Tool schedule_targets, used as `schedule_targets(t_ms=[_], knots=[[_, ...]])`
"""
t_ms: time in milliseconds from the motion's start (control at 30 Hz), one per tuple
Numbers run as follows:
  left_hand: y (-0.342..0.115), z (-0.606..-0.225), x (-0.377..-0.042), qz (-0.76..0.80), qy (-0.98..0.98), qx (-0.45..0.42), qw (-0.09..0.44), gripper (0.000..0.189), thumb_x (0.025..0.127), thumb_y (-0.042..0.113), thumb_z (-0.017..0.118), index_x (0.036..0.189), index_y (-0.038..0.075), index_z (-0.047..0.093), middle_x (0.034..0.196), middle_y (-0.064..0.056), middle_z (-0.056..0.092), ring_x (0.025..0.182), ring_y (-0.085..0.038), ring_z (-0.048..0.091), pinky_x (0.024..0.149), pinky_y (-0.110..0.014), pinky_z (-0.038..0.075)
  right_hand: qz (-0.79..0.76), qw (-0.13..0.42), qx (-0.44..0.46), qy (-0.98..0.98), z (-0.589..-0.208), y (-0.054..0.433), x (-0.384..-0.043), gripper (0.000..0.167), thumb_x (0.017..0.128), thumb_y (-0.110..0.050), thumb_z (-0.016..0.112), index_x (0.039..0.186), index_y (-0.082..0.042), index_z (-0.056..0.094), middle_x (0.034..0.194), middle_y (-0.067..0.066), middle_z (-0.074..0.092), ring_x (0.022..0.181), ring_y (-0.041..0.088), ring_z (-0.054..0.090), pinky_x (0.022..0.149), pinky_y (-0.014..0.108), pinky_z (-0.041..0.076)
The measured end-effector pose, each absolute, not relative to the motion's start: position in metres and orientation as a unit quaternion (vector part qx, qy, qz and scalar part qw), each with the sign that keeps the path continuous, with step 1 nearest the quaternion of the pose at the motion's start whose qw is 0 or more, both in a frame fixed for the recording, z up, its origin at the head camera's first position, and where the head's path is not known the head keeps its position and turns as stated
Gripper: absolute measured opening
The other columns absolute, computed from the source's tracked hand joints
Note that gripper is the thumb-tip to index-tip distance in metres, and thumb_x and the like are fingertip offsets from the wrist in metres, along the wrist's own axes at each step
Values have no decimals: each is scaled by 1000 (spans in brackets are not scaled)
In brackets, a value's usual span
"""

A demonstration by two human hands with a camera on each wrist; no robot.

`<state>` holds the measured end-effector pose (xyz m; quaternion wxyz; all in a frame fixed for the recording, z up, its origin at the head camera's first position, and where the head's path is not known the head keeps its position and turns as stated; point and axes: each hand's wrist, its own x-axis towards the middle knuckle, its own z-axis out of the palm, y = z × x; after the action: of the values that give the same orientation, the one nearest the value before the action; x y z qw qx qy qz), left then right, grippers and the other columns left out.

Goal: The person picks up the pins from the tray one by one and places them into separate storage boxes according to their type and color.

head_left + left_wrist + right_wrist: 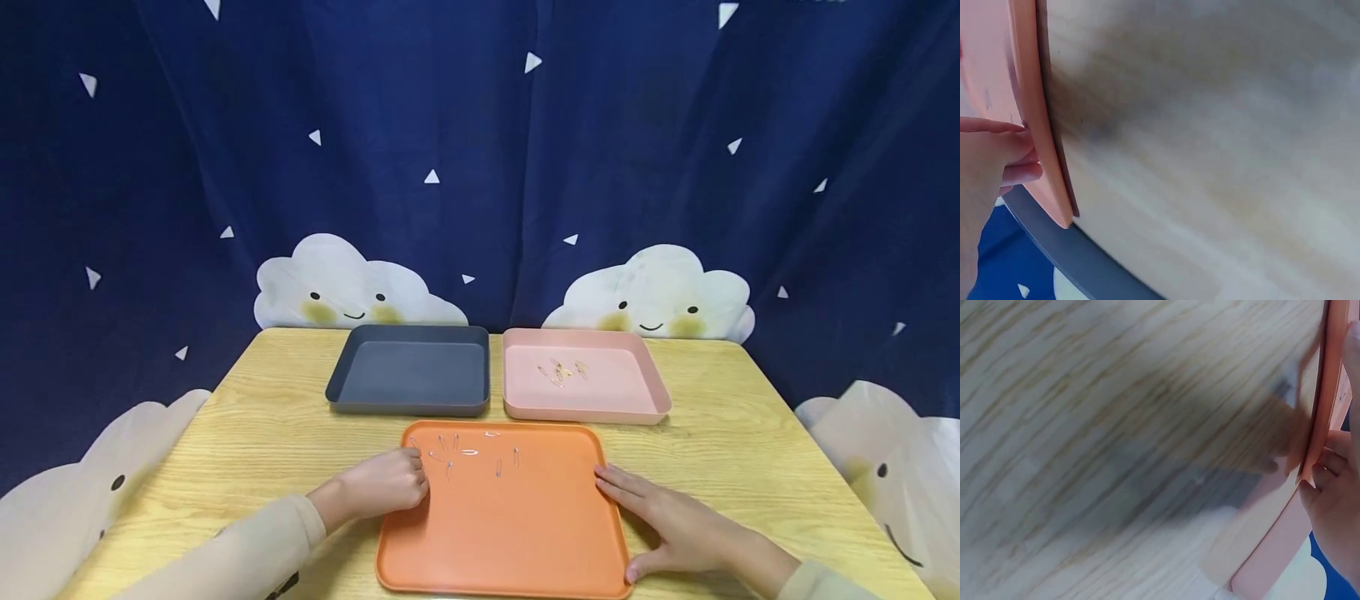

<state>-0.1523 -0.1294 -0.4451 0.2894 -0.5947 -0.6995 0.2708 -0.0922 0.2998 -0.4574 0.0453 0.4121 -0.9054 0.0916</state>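
An orange tray [502,533] lies on the table with several silver safety pins [469,452] scattered over its far part. My left hand [387,483] is above the tray's left edge, fingers curled. In the left wrist view, the left thumb and finger [997,147] meet in a pinch low over the tray; a tiny dark bit, seemingly a safety pin's end, shows at the tips, mostly hidden. My right hand [675,521] rests against the tray's right rim, fingers extended and thumb spread toward the near corner. The right wrist view shows its fingers [1329,478] along the rim.
Behind the orange tray stand a dark grey tray [416,408] and, right of it, a pink tray [585,414]. Several gold safety pins [558,371] lie in the pink one. A blue curtain [480,167] with clouds hangs behind the wooden table [262,417].
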Motion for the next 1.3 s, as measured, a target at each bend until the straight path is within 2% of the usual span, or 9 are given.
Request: schedule_targets(t_ms=[200,333,433,567,667,767,900,1100,1300], knots=[[-120,-443,-156,312,-675,-607,280,13,82,24,62,70,26,63,67,16,65,58,-3,55,64,-19,39,112,24,406,-907,-455,301,-91,101,71,-67,65,147,-8,38,152,14,41,135,33,46,99,35,51],[-118,-445,-163,237,-731,-591,243,12,81,22,66,70,23,61,65,13,62,60,-6,54,62,-21,40,111,25,408,-906,-455,300,-92,101,71,-67,65,147,-7,39,152,14,41,134,34,46,98,36,51],[-119,-444,-168,139,-791,-564,193,10,77,19,69,74,19,60,67,9,60,64,-9,55,64,-22,44,121,19,408,-905,-455,299,-92,101,71,-66,66,147,-7,38,152,15,40,135,34,46,99,36,51],[-121,-440,-173,-9,-865,-491,99,15,75,13,68,72,18,54,63,10,52,60,-4,46,58,-18,40,140,5,406,-903,-456,299,-92,100,70,-64,68,148,-8,37,152,15,40,135,34,45,101,33,49],[-122,-437,-176,-128,-895,-424,51,15,79,10,66,74,16,54,63,11,49,58,1,40,55,-15,36,147,4,407,-901,-458,300,-92,100,70,-63,69,148,-8,38,153,15,40,136,33,45,103,31,49],[-123,-434,-180,-216,-898,-381,34,9,84,9,66,82,14,58,67,12,55,60,3,43,57,-14,39,150,12,411,-899,-459,301,-92,100,70,-62,69,147,-7,39,152,15,40,136,33,44,104,29,48],[-126,-433,-186,-302,-890,-342,17,6,84,7,64,83,11,61,71,8,61,63,2,49,59,-15,44,156,0,408,-900,-459,302,-92,100,70,-61,70,148,-8,37,154,14,38,139,30,42,106,25,45],[-132,-424,-196,-341,-886,-313,18,7,84,5,64,85,7,70,73,3,68,66,3,54,62,-17,48,164,-14,385,-908,-457,300,-92,99,70,-62,69,149,-11,36,155,12,37,139,29,41,105,27,46],[-141,-411,-207,-389,-881,-267,-21,10,85,4,63,87,1,73,77,-11,72,65,-8,60,60,-18,49,164,-12,392,-905,-457,300,-92,100,70,-61,71,149,-10,36,154,14,37,140,29,41,106,24,44]])
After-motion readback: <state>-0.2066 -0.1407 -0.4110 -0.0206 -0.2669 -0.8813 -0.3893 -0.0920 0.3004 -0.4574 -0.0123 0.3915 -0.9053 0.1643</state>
